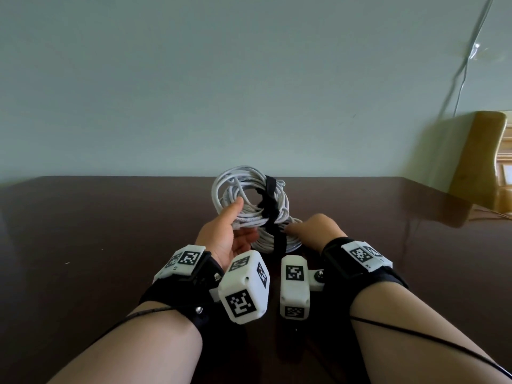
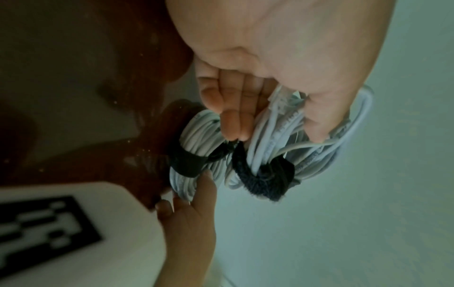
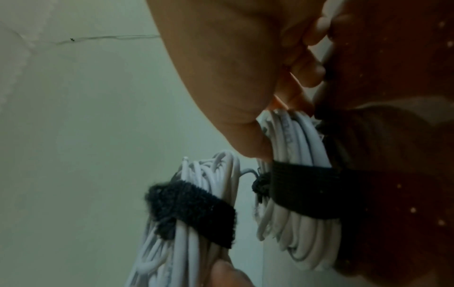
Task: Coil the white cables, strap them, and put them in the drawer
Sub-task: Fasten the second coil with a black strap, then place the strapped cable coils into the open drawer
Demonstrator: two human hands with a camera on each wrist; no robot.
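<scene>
Bench dark brown, glossy; far edge meets pale green wall just behind the work. Open surface to left and right of the hands. Tan wooden frame leans at the bench's right rear corner; thin wires run down the wall above it.

Upper cable coil held clear of the bench, ring standing roughly on edge, opening facing the person, bound by a black strap on its right side. Left hand palm up, thumb pressed on the near strands, fingers curled under them: clamped on this coil. A plug end sits against the palm.

Lower cable coil lies flat on the bench just below and right of the first, touching or nearly so. A second black strap crosses it, its tail trailing toward the person. Right hand over the coil's right side, thumb on the strands beside the strap, fingers curled round the bundle.
</scene>
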